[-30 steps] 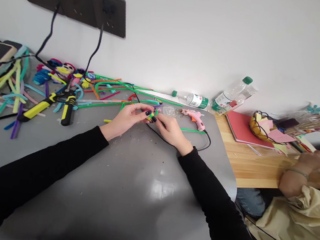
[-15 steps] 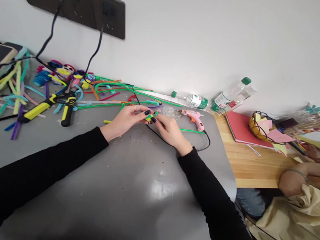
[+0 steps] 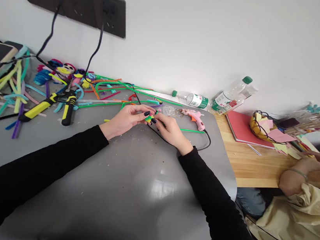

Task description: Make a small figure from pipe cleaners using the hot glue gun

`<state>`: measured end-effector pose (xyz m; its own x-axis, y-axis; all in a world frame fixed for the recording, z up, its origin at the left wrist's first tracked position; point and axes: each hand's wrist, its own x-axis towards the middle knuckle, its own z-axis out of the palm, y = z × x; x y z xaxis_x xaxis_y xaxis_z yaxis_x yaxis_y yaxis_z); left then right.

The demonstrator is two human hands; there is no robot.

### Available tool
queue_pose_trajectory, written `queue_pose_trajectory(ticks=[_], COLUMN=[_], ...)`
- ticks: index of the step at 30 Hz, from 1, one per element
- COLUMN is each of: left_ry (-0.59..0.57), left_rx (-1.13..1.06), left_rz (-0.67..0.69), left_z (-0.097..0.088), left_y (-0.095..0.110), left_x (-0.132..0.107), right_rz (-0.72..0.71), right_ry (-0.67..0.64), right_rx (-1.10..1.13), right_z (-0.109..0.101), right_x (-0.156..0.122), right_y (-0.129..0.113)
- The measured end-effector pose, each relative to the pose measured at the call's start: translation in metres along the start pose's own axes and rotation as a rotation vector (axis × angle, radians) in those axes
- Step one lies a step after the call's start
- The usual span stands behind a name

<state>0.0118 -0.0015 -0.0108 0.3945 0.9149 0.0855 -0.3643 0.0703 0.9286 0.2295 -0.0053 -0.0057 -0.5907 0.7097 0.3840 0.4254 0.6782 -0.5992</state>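
Both hands meet above the far middle of the grey table [image 3: 121, 193]. Between their fingertips is a small green and yellow pipe cleaner piece [image 3: 149, 119], partly covered by the fingers. My left hand [image 3: 126, 120] pinches it from the left, thumb and fingers closed. From the right, my right hand [image 3: 173, 131] grips the same piece with bent fingers. A black cable passes under my right hand to a pink glue gun [image 3: 193, 117], which lies just beyond it. Long green pipe cleaners [image 3: 128, 88] stretch behind the hands.
Pliers with yellow-black handles [image 3: 68, 110] lie at left among colourful pipe cleaners and small fuzzy figures [image 3: 66, 70]. Plastic bottles [image 3: 195, 100] rest by the wall. On the wooden table at right are a red folder [image 3: 240, 126], a basket [image 3: 258, 125] and another person's arm [image 3: 295, 179].
My fingers have shifted slightly around the green and yellow piece, with both hands staying in place. The other person's hand at right has lowered, and a yellow paper there is no longer held up.
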Motion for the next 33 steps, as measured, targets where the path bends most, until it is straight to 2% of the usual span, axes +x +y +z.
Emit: queue_pose_trajectory(ticks=[10,22,28,33], left_ry=[-0.048,0.089,0.071,0.110], left_rx=[-0.046,-0.071,-0.079,-0.132], left_rz=[-0.067,-0.063,-0.037,-0.049], left_z=[-0.0055,-0.0010,0.0016,0.0024], left_y=[-0.0017,-0.0075,-0.0044,-0.0035], left_x=[0.0005,0.0048,0.0035,0.0035], right_rz=[0.040,0.101,0.105,0.108], right_ry=[-0.001,0.027,0.040,0.058], right_rx=[0.030,0.034,0.038,0.022], right_z=[0.0008,0.0018,0.0021,0.0032], right_x=[0.0003,0.0005,0.0020,0.0020], right_y=[-0.0018,-0.0011,0.0002,0.0032])
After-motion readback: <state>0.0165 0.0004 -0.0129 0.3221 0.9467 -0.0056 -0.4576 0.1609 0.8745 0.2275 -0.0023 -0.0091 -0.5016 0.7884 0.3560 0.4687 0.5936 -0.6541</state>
